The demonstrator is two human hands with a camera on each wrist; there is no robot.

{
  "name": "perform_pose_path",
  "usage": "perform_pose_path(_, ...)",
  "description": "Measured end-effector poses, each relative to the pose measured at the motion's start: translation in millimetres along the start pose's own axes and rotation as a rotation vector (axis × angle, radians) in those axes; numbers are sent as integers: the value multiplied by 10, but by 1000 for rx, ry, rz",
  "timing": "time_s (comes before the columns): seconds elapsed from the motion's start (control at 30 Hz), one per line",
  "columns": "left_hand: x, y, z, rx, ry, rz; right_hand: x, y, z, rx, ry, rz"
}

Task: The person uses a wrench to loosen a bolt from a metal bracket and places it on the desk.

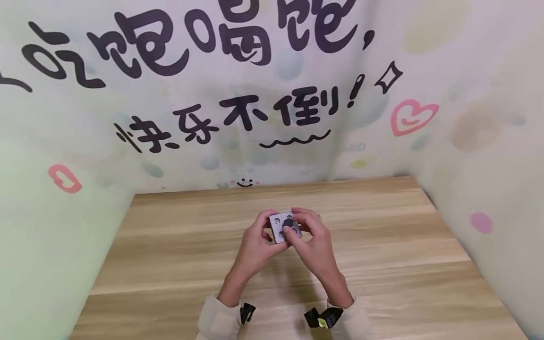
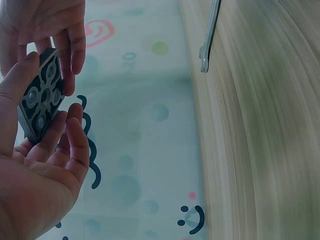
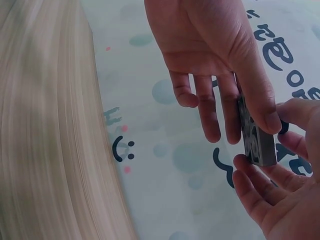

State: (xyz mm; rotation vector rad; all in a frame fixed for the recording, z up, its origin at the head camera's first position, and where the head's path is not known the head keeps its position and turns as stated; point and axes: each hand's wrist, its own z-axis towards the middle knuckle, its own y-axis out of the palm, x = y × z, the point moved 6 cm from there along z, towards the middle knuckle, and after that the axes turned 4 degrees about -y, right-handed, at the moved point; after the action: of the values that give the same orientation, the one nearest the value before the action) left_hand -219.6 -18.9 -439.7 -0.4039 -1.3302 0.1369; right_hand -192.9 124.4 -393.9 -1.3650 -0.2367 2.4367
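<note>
A small grey square plate [image 1: 278,228] with round holes is held above the table. My left hand [image 1: 256,243] grips it by its left and near edges. A black knob-like piece [image 1: 288,222] sits at the middle of its face, and my right hand [image 1: 315,241] pinches it between thumb and forefinger. In the left wrist view the ribbed underside of the plate [image 2: 44,95] shows a recessed pattern. The right wrist view has the plate [image 3: 263,146] edge-on between both hands, with the black piece [image 3: 284,127] partly hidden by fingers.
A grey wrench-like tool [image 2: 205,59] lies on the wooden table [image 1: 178,255], seen in the left wrist view. White walls [image 1: 204,165] with black lettering and drawings stand behind and on both sides. Black straps [image 1: 325,317] sit at the cuffs.
</note>
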Motion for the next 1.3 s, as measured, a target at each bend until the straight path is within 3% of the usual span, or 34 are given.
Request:
perform_pose_path(0.13, 48, 32, 35, -30, 26, -1, -120, -77, 19, 11, 3, -11)
perform_pose_path(0.6, 96, 88, 72, -58, 53, 30, -142, -143, -5, 36, -27, -35)
perform_pose_path(1.3, 55, -73, -47, -7, 15, 40, -168, 7, -25, -25, 26, 59)
